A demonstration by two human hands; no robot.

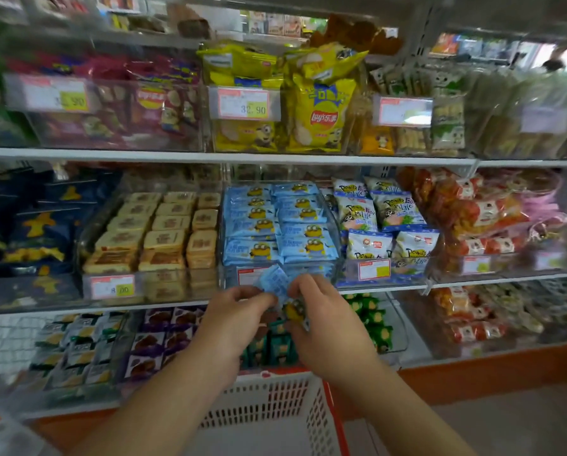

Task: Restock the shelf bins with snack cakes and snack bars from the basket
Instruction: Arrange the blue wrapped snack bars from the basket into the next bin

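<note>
1. Both hands were raised in front of the middle shelf, just below the clear bin of blue snack packets (277,225). The left hand (239,311) and the right hand (321,311) were close together with light-blue wrapped packets (275,284) between them.

2. Grip: the left hand's fingers were curled and pinched the blue packets at their left edge. The right hand was clenched on the right side of the same bunch, with a packet showing a yellow cartoon figure (295,311) tucked under its fingers. How many packets were held could not be told.

3. The packets were held at the bin's front lip, near its price label, and were not yet inside. The white-and-red basket (275,413) sat below the forearms; its contents were hidden.

4. What could go wrong, as a judgement: the glossy wrappers were held only at their edges, so one could slip from the bunch and drop into the lower shelf's bins or back into the basket.

5. The bin looked nearly full. Pushing more in could dislodge the stacked front rows or leave packets riding over the lip.

6. The neighbouring bin of tan cakes (157,235) and the bin of white pouches (380,225) stood just beside, so a careless drop could put stock in the wrong bin.
</note>
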